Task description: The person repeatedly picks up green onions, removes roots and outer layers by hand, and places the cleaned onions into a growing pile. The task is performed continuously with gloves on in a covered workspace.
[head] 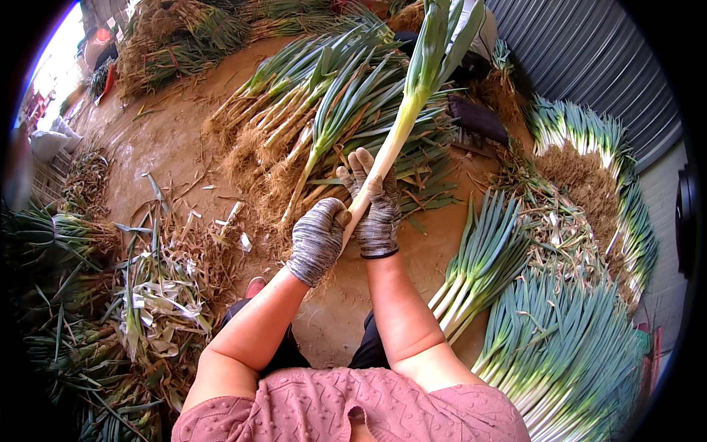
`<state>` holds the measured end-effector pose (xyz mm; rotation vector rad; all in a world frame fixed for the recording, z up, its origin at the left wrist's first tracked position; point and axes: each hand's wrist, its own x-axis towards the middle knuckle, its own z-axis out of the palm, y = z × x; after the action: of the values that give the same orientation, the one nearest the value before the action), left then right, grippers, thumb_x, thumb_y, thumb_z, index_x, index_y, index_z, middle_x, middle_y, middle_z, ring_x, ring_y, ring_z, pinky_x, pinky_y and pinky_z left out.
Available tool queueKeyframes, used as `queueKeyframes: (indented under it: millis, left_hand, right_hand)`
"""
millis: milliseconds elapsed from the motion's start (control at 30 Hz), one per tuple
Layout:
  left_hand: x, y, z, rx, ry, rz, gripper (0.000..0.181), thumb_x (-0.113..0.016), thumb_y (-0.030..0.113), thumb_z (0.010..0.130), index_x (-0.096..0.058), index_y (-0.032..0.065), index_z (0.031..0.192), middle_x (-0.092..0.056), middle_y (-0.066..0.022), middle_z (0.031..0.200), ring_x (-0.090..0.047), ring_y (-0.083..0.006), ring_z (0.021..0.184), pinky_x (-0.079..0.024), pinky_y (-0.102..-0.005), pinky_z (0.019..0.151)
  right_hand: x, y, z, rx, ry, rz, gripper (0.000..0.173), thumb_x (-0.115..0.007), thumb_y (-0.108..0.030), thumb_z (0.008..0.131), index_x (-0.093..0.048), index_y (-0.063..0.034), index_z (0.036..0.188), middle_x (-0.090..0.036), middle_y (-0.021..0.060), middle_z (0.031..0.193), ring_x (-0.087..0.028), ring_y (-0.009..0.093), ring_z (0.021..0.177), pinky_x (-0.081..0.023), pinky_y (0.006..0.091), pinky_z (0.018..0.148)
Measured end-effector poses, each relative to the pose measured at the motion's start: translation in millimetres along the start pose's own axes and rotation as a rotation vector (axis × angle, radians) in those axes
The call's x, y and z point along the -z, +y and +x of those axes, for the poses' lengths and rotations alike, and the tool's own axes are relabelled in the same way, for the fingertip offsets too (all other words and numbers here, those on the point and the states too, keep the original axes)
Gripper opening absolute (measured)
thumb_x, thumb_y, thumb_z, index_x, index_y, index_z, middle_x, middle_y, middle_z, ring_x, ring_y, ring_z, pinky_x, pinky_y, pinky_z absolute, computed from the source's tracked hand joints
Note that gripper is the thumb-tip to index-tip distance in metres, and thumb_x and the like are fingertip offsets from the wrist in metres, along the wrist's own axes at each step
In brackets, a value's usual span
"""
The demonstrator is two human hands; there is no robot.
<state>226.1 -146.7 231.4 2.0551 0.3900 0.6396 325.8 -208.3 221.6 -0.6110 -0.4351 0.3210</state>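
Observation:
A long green onion (400, 124) with a white stalk and green leaves slants up and to the right in front of me. My left hand (318, 238), in a grey knit glove, is closed around the stalk near its lower end. Behind and beside the stalk is my right hand (378, 207), also gloved; its thumb touches the stalk while several fingers are spread. Just beyond my hands lies a heap of untrimmed green onions (287, 113) with brown roots. The root end of the held onion is mostly hidden by my left hand.
Cleaned green onions (558, 353) lie in a large pile at the lower right, with a smaller bunch (478, 259) beside it. Peeled leaves and skins (165, 309) cover the ground at left. A corrugated metal wall (596, 66) stands at upper right. Another person (483, 33) is partly visible at the top.

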Motion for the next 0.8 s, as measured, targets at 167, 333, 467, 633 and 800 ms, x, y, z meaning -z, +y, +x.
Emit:
queueKeyframes:
  millis: [167, 333, 467, 633, 800]
  left_hand:
    - [-1.0, -1.0, 0.8, -0.028, 0.015, 0.094, 0.012, -0.053, 0.018, 0.085, -0.055, 0.0060, 0.085, -0.057, -0.0183, 0.073, -0.055, -0.0376, 0.069, -0.044, -0.0435, 0.061]
    - [-5.7, -6.2, 0.7, 0.111, 0.045, -0.117, 0.008, -0.051, 0.010, 0.085, -0.055, 0.0027, 0.087, -0.055, -0.0177, 0.074, -0.052, -0.0285, 0.067, -0.044, -0.0366, 0.066]
    - [-6.8, -12.6, 2.9, 0.136, 0.056, 0.047, 0.013, -0.051, 0.019, 0.086, -0.054, 0.0063, 0.086, -0.059, -0.0199, 0.076, -0.057, -0.0371, 0.071, -0.044, -0.0429, 0.063]
    - [-4.2, -14.1, 10.5, 0.183, 0.055, 0.208, 0.017, -0.047, 0.022, 0.089, -0.053, 0.0052, 0.087, -0.060, -0.0198, 0.075, -0.058, -0.0371, 0.070, -0.045, -0.0446, 0.063]
    - [7.4, -21.3, 15.4, -0.031, 0.237, 0.370, 0.014, -0.049, 0.018, 0.087, -0.053, 0.0049, 0.085, -0.058, -0.0186, 0.072, -0.058, -0.0366, 0.068, -0.045, -0.0441, 0.061]
  right_hand:
    - [-1.3, -1.4, -1.0, 0.002, 0.004, -0.012, 0.078, -0.071, -0.033, 0.074, -0.028, -0.0032, 0.132, -0.049, 0.0138, 0.120, -0.048, 0.027, 0.113, -0.041, 0.0404, 0.094]
    - [-3.9, -1.6, 2.1, -0.005, -0.005, 0.010, 0.084, -0.074, -0.035, 0.069, -0.028, -0.0035, 0.132, -0.047, 0.0123, 0.123, -0.046, 0.026, 0.113, -0.041, 0.0401, 0.093]
    - [-2.3, 4.4, 0.9, 0.002, -0.001, -0.024, 0.080, -0.073, -0.029, 0.072, -0.028, -0.0036, 0.133, -0.047, 0.0121, 0.122, -0.046, 0.026, 0.113, -0.043, 0.0377, 0.091]
    - [-1.9, 13.5, 1.0, 0.005, 0.076, -0.185, 0.069, -0.068, -0.010, 0.074, -0.030, -0.0029, 0.131, -0.048, 0.0133, 0.122, -0.049, 0.024, 0.111, -0.045, 0.0339, 0.090]
    - [-1.5, 11.7, 3.3, -0.118, 0.178, -0.387, 0.059, -0.067, 0.009, 0.069, -0.038, -0.0001, 0.120, -0.054, 0.0139, 0.112, -0.054, 0.020, 0.101, -0.049, 0.0300, 0.084]
